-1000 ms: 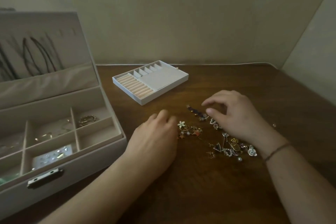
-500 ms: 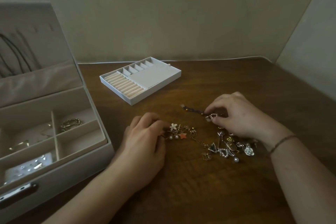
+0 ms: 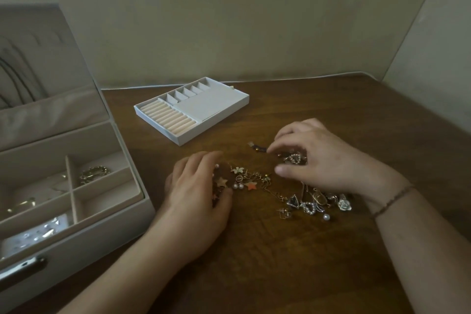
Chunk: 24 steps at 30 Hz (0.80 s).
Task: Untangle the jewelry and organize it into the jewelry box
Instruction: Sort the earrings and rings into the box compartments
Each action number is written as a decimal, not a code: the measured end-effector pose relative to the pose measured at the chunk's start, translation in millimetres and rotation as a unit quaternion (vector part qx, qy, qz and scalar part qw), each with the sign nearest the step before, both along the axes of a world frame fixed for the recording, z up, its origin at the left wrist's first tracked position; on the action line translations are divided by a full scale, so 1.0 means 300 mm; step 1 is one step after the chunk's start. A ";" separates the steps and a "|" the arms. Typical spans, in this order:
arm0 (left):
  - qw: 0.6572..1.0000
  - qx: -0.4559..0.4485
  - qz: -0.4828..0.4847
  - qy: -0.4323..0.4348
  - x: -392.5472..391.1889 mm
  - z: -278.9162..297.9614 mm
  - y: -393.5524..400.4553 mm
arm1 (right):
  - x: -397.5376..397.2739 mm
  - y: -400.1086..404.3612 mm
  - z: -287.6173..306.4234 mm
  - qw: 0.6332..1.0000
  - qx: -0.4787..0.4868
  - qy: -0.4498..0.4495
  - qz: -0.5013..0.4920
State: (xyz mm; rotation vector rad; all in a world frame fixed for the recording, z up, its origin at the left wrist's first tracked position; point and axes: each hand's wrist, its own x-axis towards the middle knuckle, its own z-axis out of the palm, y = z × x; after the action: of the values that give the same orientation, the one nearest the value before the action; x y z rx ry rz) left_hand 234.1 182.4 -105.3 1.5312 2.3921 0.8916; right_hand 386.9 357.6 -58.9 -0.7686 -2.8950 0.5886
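Head view: two hands working a tangle of jewelry (image 3: 280, 186) on the wooden surface (image 3: 280, 262).
Left hand (image 3: 198, 196) curls over star-and-pearl pieces, apparently pinching them; right hand (image 3: 321, 158), fingers bent, pinches a heart charm (image 3: 294, 158). The tangle lies between and beneath both hands, right of the open jewelry box (image 3: 76, 211), near the separate tray (image 3: 191, 109). Risk: pulling apart could tighten knots or scatter loose pearls.

Looks like somebody's home, probably a bedroom corner: a dark wooden table (image 3: 280, 262) shoved against plain beige walls (image 3: 229, 20), with a personal jewelry box (image 3: 84, 232) open on it under dim indoor light.
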 end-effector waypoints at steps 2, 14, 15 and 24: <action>0.998 0.034 0.019 -0.045 -0.002 0.000 -0.001 | -0.040 -0.038 -0.031 0.997 0.024 0.079 -0.012; 0.989 0.103 0.028 -0.098 -0.006 -0.012 -0.004 | -0.148 -0.101 -0.095 0.989 0.134 0.062 -0.001; 0.988 0.115 0.026 -0.103 -0.007 -0.009 -0.005 | -0.138 -0.088 -0.090 0.989 0.123 0.075 -0.010; 0.940 0.255 -0.001 -0.224 0.001 0.015 -0.006 | -0.031 -0.029 0.022 0.956 -0.178 0.232 0.033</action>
State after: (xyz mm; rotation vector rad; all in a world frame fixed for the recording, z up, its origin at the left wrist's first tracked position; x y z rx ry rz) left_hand 234.3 180.5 -100.8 1.2729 1.9146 1.7467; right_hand 377.6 348.8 -52.4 -0.4800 -2.4155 1.1474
